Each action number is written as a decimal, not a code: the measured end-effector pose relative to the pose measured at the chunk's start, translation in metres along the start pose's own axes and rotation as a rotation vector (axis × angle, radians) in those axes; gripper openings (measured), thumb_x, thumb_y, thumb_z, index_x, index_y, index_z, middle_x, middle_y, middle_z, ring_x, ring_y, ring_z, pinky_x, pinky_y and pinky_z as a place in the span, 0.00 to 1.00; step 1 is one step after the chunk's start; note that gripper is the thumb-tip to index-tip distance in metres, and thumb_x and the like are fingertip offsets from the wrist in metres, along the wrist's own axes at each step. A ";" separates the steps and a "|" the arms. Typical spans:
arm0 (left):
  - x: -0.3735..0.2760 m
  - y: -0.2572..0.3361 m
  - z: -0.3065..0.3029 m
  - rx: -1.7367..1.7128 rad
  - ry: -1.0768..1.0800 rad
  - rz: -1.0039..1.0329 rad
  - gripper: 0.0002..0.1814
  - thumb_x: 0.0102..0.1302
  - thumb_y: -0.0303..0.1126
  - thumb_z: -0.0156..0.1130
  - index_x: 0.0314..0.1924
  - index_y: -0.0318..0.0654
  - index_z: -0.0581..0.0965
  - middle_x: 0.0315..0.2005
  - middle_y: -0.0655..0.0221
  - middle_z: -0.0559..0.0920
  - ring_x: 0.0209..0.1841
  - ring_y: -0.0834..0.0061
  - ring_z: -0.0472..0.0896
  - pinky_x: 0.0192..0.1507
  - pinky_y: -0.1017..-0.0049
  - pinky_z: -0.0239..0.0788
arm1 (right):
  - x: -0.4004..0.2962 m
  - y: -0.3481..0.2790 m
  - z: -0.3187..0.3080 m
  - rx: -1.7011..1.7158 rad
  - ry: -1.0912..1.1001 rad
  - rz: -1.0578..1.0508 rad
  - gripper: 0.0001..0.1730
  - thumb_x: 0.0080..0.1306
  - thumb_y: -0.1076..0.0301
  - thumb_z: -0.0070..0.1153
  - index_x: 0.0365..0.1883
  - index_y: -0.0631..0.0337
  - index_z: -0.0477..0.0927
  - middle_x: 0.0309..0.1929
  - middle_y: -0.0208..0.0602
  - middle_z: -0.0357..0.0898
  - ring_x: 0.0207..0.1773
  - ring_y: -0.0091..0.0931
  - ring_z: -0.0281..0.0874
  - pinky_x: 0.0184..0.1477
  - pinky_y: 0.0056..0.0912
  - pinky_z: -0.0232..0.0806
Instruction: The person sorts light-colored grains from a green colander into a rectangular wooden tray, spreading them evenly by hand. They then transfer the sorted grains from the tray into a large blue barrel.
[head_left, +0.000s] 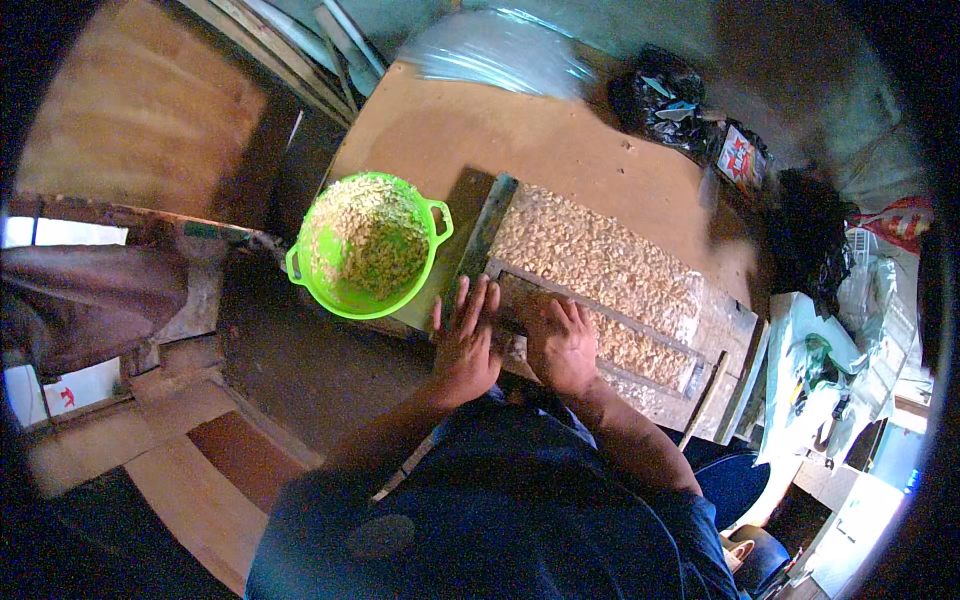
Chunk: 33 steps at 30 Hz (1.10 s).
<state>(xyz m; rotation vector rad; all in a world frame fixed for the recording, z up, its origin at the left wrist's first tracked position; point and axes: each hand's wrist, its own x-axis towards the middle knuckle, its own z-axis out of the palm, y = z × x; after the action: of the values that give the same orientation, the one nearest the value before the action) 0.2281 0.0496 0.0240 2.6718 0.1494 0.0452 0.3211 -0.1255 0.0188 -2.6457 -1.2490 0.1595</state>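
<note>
A low wooden board (724, 319) lies in front of me, covered with a layer of pale chopped flakes (592, 236). Across its near side runs a narrow rectangular frame (637, 321), with more flakes inside. My left hand (469, 345) rests palm down at the frame's left end, fingers spread beside a dark crossbar (484, 225). Just right of it, my right hand (562, 341) bends its fingers down onto the frame's left part; whether it grips anything beneath is hidden. Left of the board stands a bright green plastic basin (367, 307) with two handles, partly filled with similar flakes.
The board and basin sit on a plywood tabletop (427, 105). Clear plastic sheeting (502, 56) and a black plastic bag (656, 94) lie along its far side. A thin stick (705, 397) crosses the board's right end. White plastic bags (814, 367) hang at right, above a blue tub (735, 487).
</note>
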 end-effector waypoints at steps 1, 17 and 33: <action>0.004 0.002 -0.006 -0.025 0.010 -0.015 0.44 0.67 0.48 0.61 0.79 0.42 0.57 0.79 0.61 0.56 0.81 0.50 0.47 0.75 0.38 0.35 | 0.000 0.000 0.001 -0.005 0.074 -0.024 0.24 0.55 0.64 0.59 0.52 0.53 0.84 0.59 0.44 0.76 0.61 0.44 0.70 0.63 0.53 0.64; 0.049 0.050 0.010 0.074 0.012 0.315 0.33 0.70 0.46 0.62 0.73 0.49 0.68 0.67 0.67 0.76 0.75 0.61 0.64 0.73 0.44 0.38 | -0.138 0.028 -0.078 0.273 0.521 0.484 0.17 0.64 0.76 0.61 0.53 0.58 0.82 0.51 0.45 0.79 0.54 0.43 0.77 0.58 0.45 0.69; 0.059 0.100 0.040 -0.008 -0.083 0.423 0.29 0.71 0.39 0.59 0.71 0.45 0.70 0.68 0.65 0.74 0.73 0.65 0.67 0.72 0.53 0.48 | -0.189 0.100 -0.035 -0.111 0.386 0.774 0.26 0.66 0.71 0.48 0.63 0.54 0.78 0.62 0.42 0.74 0.67 0.44 0.67 0.66 0.51 0.60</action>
<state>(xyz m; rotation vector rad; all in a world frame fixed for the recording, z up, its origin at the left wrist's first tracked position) 0.2984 -0.0503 0.0333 2.6443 -0.4416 0.0683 0.2821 -0.3383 0.0307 -2.9112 -0.0900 -0.3002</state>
